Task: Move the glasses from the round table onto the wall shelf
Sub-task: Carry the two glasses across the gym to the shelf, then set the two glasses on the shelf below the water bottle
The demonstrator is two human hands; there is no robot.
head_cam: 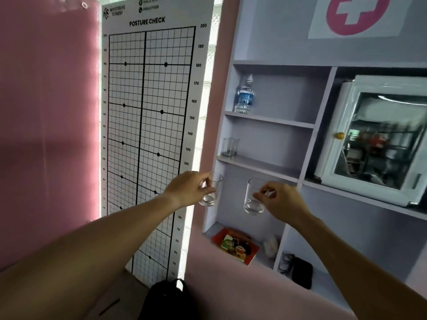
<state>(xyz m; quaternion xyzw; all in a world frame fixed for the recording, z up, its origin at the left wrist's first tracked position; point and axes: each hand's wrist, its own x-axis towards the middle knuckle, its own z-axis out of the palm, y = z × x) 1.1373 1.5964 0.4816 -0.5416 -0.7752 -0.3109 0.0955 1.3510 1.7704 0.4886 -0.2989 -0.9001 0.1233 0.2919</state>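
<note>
My left hand (188,189) grips a clear glass (211,195) by its side, held upright in front of the left edge of the lilac wall shelf (258,165). My right hand (280,202) holds a second clear glass (253,199) by its side, upright, in front of the shelf compartment below the middle board. A third glass (229,147) stands on the middle board at its left end. The round table is out of view.
A water bottle (244,95) stands on the upper board. A red tray (235,245) with small items lies in the lower compartment. A white glass-door cabinet (374,139) fills the right bay. A posture-check chart (147,135) hangs left; a black bag (166,301) sits below.
</note>
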